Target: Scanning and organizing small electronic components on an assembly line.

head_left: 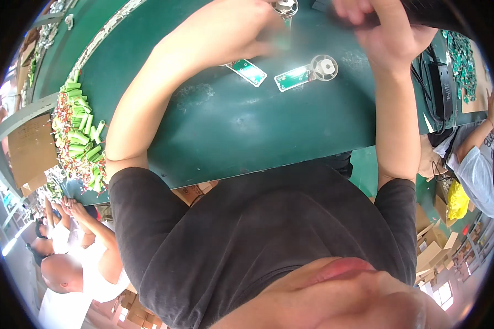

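Observation:
My left hand [246,27] reaches across the green table at the top of the head view. Its fingers are smeared by motion beside a green strip with a round clear-rimmed part [285,7]. Below it lies a green circuit board [249,72], partly covered by the hand. Right of that rests another green board [292,78] with a white part in a clear ring [324,68] at its end. My right hand [387,35] is raised at the upper right with curled, blurred fingers. What it grips is hidden; a dark shape shows behind it.
Green tubes with red and white wire ends [81,131] are piled along the table's left side. A black power strip with cables [439,90] lies at the right, near a heap of small green boards [460,63]. Co-workers sit at lower left [79,268] and right [475,159].

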Available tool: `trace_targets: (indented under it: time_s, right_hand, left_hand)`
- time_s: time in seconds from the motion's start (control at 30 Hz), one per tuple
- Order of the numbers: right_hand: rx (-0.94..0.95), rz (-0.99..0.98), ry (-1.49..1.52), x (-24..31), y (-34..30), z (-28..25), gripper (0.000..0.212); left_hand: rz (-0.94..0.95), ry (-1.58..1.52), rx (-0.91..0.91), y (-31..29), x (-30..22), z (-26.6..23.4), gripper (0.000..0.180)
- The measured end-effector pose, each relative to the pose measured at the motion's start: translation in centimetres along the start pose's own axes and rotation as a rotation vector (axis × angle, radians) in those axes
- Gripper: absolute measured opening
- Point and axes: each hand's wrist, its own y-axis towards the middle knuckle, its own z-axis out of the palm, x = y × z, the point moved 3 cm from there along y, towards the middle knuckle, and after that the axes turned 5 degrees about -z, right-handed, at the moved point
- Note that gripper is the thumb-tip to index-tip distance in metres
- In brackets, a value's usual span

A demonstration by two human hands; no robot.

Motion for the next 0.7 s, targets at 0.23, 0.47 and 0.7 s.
trace_targets:
  time_s: [0.23,0.47,0.7]
  right_hand:
    - [0.033,0.003,-0.002,-0.7,-0.6,0.3,0.049]
    - [0.004,0.059,-0.051,-1.2,-1.4,0.8,0.050]
    - [0.051,0.080,-0.111,-2.2,-2.0,0.7,0.043]
  left_hand:
    - [0.101,-0.175,-0.046,0.6,-0.9,1.4,0.024]
    - [0.092,-0.159,-0.028,0.5,-0.7,1.8,0.025]
    - [0.034,-0.200,0.016,0.4,-0.4,2.1,0.020]
